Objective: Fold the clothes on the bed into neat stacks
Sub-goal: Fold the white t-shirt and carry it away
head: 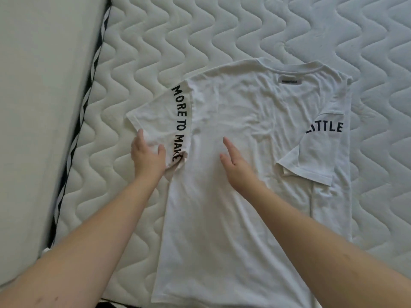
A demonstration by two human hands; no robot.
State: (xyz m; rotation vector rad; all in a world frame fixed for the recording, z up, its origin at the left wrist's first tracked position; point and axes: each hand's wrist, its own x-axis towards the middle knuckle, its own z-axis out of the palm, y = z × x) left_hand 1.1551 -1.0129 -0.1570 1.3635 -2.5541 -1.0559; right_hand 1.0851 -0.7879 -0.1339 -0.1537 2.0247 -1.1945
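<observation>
A white T-shirt (240,134) lies spread on the quilted mattress (200,32), collar away from me, a small label below the collar. Its right side is folded inward, with the right sleeve laid over the body and the word "LITTLE" showing. The left sleeve (155,121) sticks out flat, with "MORE TO MAKE" printed along its seam. My left hand (148,157) rests on the lower edge of that sleeve, thumb against the cloth near the armpit. My right hand (236,165) lies flat on the shirt's middle, fingers straight.
A pale sheet or cushion (44,107) fills the left side beyond the mattress's black-and-white piped edge (82,116). Bare mattress surrounds the shirt on the far side and right.
</observation>
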